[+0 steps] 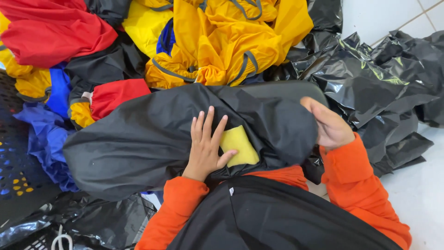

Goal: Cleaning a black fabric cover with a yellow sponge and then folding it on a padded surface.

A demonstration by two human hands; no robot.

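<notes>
From the head camera, looking down: the person's left hand (206,146) lies flat on a black garment (138,139), fingers spread and straight, the thumb stretched out to the side against a yellow patch (238,146). The hand is open — it presses on the cloth rather than gripping it. The yellow patch shows through a fold in the black garment, just beside the left hand and touching its thumb.

The right hand (328,125) is raised at the right end of the same black garment, palm turned inward, fingers loosely curled. The cloth's edge bunches against it, but whether the fingers actually pinch the fabric cannot be told from here. Both arms wear orange sleeves (356,185), and a black cloth (277,217) covers the person's front at the bottom of the view.

The black garment lies spread across the middle of the view, on top of a pile of other clothes. Behind it, toward the top, sits a heap of yellow jackets (231,41) with grey trim; to their left a red garment (51,28), and a smaller red piece (115,95) touching the black garment's upper left edge. Blue cloth (46,139) hangs at the left, beside a dark perforated crate (14,180). Crumpled black plastic bags (384,83) lie on the right, on a white tiled floor (416,194) — more black plastic (92,217) shows at the lower left.
</notes>
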